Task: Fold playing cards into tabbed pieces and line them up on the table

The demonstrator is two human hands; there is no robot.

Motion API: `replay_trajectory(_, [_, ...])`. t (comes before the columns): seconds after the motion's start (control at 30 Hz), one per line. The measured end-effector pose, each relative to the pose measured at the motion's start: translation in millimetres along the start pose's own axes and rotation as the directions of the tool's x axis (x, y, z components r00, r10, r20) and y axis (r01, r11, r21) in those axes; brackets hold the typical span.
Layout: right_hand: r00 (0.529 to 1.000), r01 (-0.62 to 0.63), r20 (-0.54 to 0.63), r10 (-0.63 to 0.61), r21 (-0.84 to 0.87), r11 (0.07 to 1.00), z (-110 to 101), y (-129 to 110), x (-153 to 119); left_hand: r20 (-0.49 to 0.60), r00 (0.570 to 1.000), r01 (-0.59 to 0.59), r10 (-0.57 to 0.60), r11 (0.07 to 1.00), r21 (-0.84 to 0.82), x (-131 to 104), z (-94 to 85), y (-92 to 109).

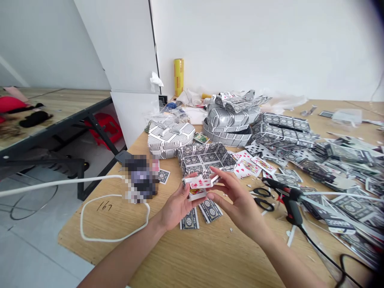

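Observation:
Between my two hands are folded playing cards (200, 183), with red pips and part of a face card showing. My left hand (176, 203) is closed round their left side, thumb on top. At the right end, the fingers of my right hand (234, 197) pinch the edge. Just behind the hands sits an open box made of playing cards (207, 159), patterned black and white. Under the hands, two patterned playing cards (189, 221) lie back up on the table. The exact folds of the held cards are partly hidden by my fingers.
Black scissors (264, 205) and a glue gun (291, 200) with its cable lie to the right. Beyond them spreads a heap of loose cards (345, 204). Card-woven boxes (171, 136) stand at the back. A white cable (114, 239) loops near the left table edge.

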State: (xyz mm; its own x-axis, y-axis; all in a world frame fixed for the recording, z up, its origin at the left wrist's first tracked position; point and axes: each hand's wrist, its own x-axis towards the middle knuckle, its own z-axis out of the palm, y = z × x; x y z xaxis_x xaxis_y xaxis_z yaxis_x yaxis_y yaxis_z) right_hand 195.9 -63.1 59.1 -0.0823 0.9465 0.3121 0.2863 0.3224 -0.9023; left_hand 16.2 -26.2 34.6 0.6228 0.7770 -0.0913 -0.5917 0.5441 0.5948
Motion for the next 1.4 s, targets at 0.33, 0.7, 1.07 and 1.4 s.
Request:
replay_trajectory(0.33, [0.96,0.213,-0.09,-0.264,-0.374,0.903,22.6,0.9,-9.8,-0.08,0.996,0.038,-0.038,0.999,-0.001,-0.8,-7.5,-2.3])
replay_trajectory(0.7, [0.967,0.2,-0.054,-0.249,-0.448,0.872,21.6,8.1,-6.7,-0.029,0.997,0.069,-0.072,0.993,-0.092,-1.3,-7.5,8.9])
replay_trajectory(1.07, [0.996,0.092,0.038,-0.084,-0.348,0.933,18.3,6.0,-3.8,0.005,0.996,0.089,-0.089,0.995,-0.041,-3.5,-12.5,9.1])
replay_trajectory(1.4, [0.974,-0.085,0.204,0.104,-0.102,0.991,-0.5,2.5,5.7,0.098,0.979,0.185,-0.177,0.979,-0.082,-1.7,-18.6,8.2])
